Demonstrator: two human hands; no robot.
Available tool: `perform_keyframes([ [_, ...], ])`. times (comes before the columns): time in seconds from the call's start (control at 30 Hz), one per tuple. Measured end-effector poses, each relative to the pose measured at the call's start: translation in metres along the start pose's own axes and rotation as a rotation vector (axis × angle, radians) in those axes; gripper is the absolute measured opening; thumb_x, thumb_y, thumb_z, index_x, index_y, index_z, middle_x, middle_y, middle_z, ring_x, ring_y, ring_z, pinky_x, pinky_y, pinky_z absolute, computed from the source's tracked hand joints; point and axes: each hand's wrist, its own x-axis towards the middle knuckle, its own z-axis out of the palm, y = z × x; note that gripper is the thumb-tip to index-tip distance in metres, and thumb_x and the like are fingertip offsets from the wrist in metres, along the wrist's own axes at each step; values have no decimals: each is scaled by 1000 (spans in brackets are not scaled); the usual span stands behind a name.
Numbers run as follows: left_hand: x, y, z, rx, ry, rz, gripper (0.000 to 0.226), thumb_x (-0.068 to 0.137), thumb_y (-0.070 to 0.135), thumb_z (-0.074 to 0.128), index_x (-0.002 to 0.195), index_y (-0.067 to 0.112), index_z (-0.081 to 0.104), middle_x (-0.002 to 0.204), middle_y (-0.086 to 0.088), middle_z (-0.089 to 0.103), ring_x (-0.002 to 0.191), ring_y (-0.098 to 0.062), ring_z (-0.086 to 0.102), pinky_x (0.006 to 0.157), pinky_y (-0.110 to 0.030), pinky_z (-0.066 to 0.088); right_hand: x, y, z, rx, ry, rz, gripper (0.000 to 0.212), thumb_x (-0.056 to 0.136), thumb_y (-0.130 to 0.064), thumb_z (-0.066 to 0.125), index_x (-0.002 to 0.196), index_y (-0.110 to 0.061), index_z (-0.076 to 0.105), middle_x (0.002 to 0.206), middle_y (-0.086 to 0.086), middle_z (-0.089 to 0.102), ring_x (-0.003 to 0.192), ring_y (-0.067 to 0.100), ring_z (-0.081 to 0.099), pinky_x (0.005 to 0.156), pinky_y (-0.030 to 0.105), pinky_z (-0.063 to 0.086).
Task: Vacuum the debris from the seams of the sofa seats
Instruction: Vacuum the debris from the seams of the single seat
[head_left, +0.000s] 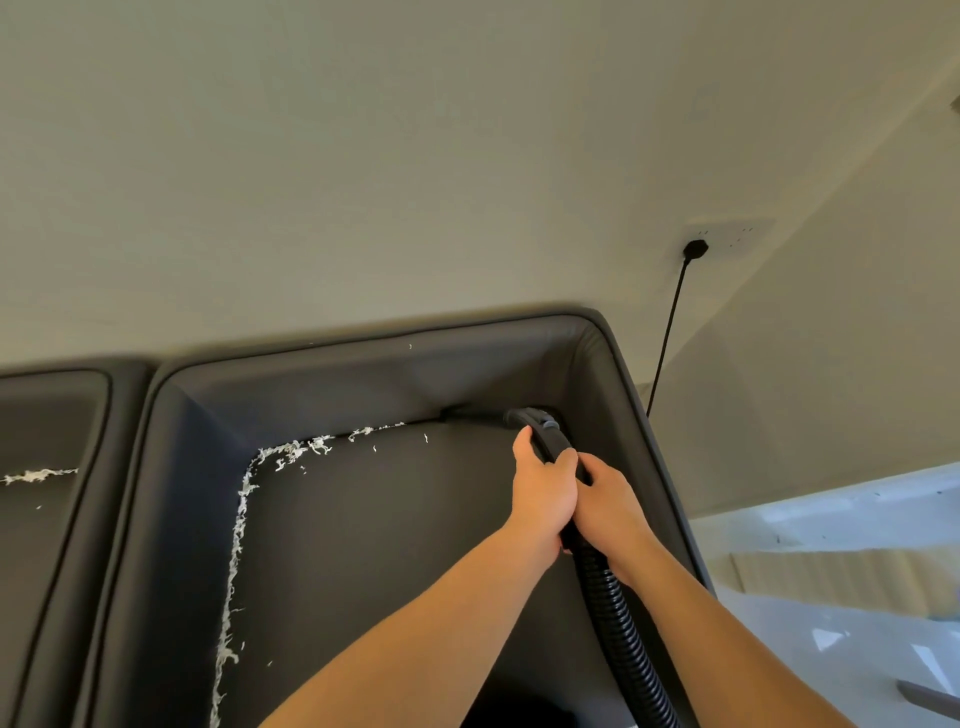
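Note:
A dark grey sofa seat (374, 545) fills the lower middle of the head view. White shredded debris (291, 452) lies along its back seam and runs down the left seam (234, 571). My left hand (543, 493) and my right hand (608, 506) both grip the black vacuum handle (545, 431), close together. The black crevice nozzle (467, 414) lies in the back seam, just right of where the debris ends. A ribbed black hose (623, 623) trails down from my hands to the bottom edge.
A second seat at the left holds more white debris (39, 475) in its seam. The right armrest (639, 441) rises beside my hands. A black plug and cord (675, 312) hang from a wall socket. Pale floor (831, 597) lies at the right.

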Motion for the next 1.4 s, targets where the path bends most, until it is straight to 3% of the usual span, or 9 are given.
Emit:
perform_keyframes([
  [0.2, -19, -12, -13, -85, 79, -2, 68, 103, 23, 52, 155, 42, 12, 110, 5, 61, 97, -16, 65, 85, -39, 58, -22, -6, -1, -28, -126, -42, 11, 101, -27, 58, 105, -27, 68, 86, 7, 75, 70, 30, 74, 58, 38, 62],
  [0.4, -23, -19, -25, -163, 75, 31, 69, 103, 22, 54, 155, 45, 15, 122, 0, 63, 104, -17, 66, 86, -36, 58, -23, -4, 10, -167, -78, -124, 20, 101, -33, 59, 120, -31, 65, 92, -6, 74, 75, 15, 74, 68, 34, 64],
  [0.5, -17, -12, -28, -134, 57, 56, 69, 101, 24, 56, 154, 47, 19, 125, -2, 66, 108, -18, 67, 98, -45, 56, -19, -10, 14, -152, -27, -154, 15, 100, -34, 59, 114, -34, 66, 89, -8, 75, 75, 11, 73, 70, 36, 64],
  [0.63, 1, -2, -37, -131, 60, 62, 69, 101, 22, 56, 156, 42, 20, 130, -1, 63, 112, -21, 65, 102, -47, 54, -5, -20, 26, -126, -28, -132, 12, 100, -33, 58, 107, -33, 68, 86, -5, 75, 76, 16, 73, 73, 45, 64],
  [0.93, 22, 11, -63, -104, 61, 39, 66, 102, 19, 55, 157, 35, 22, 123, 1, 59, 99, -14, 64, 70, -27, 52, 12, -31, 60, -168, -8, -83, 11, 100, -30, 53, 104, -27, 63, 89, -1, 72, 76, 21, 72, 74, 49, 63],
  [1.1, 16, 8, -72, -88, 67, 23, 66, 102, 20, 55, 158, 36, 22, 123, 1, 61, 99, -15, 65, 70, -28, 53, 9, -30, 68, -174, -40, -61, 10, 100, -31, 53, 106, -28, 60, 88, 0, 72, 73, 22, 73, 71, 50, 64],
  [1.3, -8, 0, -80, -173, 115, 43, 64, 103, 20, 53, 157, 37, 23, 127, 2, 63, 102, -13, 66, 75, -27, 53, -10, -31, 70, -336, -52, -156, 12, 102, -31, 52, 112, -29, 58, 88, -6, 69, 73, 14, 69, 61, 30, 57],
  [1.4, -21, -6, -83, -192, 132, 68, 65, 103, 21, 54, 156, 41, 21, 122, 3, 66, 102, -13, 67, 76, -27, 55, -22, -30, 67, -366, -48, -207, 24, 102, -33, 53, 126, -30, 58, 97, -10, 68, 79, 9, 67, 64, 23, 54],
])
